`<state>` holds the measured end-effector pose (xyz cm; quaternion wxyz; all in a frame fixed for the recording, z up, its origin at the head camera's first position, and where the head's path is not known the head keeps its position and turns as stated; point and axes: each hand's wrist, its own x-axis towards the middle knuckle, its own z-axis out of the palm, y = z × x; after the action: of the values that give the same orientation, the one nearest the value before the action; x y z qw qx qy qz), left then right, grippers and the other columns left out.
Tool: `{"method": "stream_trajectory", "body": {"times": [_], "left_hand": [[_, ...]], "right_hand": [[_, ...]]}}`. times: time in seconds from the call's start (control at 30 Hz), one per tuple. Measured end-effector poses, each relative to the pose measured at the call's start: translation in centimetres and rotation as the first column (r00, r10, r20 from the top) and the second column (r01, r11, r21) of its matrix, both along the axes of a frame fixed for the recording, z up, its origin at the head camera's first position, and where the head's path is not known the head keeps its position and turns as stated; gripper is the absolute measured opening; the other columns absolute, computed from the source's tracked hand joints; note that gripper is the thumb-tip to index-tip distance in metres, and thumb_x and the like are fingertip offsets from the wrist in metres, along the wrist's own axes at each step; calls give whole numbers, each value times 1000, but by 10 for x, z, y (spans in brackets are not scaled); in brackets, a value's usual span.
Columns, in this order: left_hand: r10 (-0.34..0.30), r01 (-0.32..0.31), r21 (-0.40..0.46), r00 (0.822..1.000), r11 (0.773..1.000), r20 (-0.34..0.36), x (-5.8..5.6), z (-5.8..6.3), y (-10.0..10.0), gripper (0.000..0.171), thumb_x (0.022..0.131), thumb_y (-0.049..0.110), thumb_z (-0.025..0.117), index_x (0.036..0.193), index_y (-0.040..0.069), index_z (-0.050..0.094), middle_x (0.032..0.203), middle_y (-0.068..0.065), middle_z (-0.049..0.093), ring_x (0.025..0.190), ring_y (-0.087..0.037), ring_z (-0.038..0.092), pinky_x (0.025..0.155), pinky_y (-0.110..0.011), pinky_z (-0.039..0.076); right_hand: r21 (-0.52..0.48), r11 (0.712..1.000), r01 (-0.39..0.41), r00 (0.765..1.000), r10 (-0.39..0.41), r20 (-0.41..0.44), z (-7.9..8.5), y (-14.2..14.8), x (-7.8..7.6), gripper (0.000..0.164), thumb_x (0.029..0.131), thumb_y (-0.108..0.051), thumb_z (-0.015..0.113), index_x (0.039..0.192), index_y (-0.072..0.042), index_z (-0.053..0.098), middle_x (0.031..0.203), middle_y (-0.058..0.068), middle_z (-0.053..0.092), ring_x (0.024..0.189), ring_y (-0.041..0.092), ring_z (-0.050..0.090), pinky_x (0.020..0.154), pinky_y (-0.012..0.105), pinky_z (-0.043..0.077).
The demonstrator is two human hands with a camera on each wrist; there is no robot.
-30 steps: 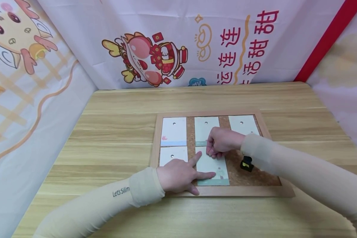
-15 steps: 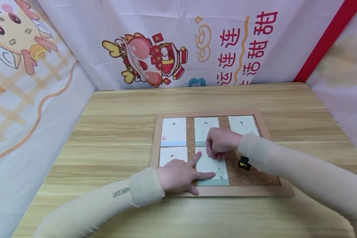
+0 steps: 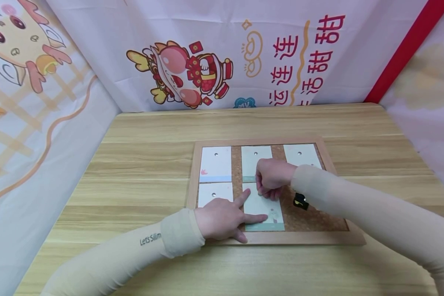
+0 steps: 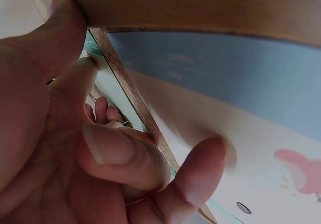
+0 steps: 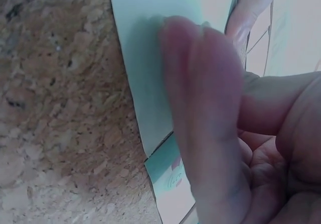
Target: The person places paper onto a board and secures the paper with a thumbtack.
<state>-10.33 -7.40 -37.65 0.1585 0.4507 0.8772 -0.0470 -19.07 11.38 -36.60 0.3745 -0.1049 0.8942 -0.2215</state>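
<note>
A pale green note sheet (image 3: 257, 207) lies in the lower middle of a wood-framed corkboard (image 3: 318, 220). My left hand (image 3: 220, 218) spreads its fingers over it, index and thumb reaching onto the paper, other fingers on the frame and the lower left note. In the left wrist view a fingertip (image 4: 205, 156) rests over a white-and-blue note (image 4: 261, 128). My right hand (image 3: 275, 176) is bent over the green sheet's upper part, thumb and index pinching a small silvery pushpin (image 3: 260, 193), mostly hidden by the fingers.
Three notes line the top row, left (image 3: 216, 166), middle (image 3: 249, 164) and right (image 3: 301, 160), each with a silver pin. Another pinned note (image 3: 211, 200) sits lower left. Bare cork lies at lower right. The board rests on a wooden table (image 3: 140, 164) before a printed cloth backdrop (image 3: 107, 49).
My right wrist and forearm have shifted slightly leftward while the fingertips stay at the same spot on the green sheet. The left hand holds still.
</note>
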Motion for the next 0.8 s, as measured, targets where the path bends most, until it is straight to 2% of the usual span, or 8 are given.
{"method": "stream_trajectory", "body": {"times": [0.8], "left_hand": [[-4, 4, 7, 1000, 1000, 24, -2, 1, 0, 69, 84, 56, 70, 147, 47, 43, 156, -28, 27, 43, -11, 44, 40, -28, 38]], "right_hand": [[93, 995, -43, 999, 44, -17, 3, -8, -1, 9, 92, -8, 71, 84, -7, 68, 74, 10, 69, 58, 20, 65, 53, 29, 54]]}}
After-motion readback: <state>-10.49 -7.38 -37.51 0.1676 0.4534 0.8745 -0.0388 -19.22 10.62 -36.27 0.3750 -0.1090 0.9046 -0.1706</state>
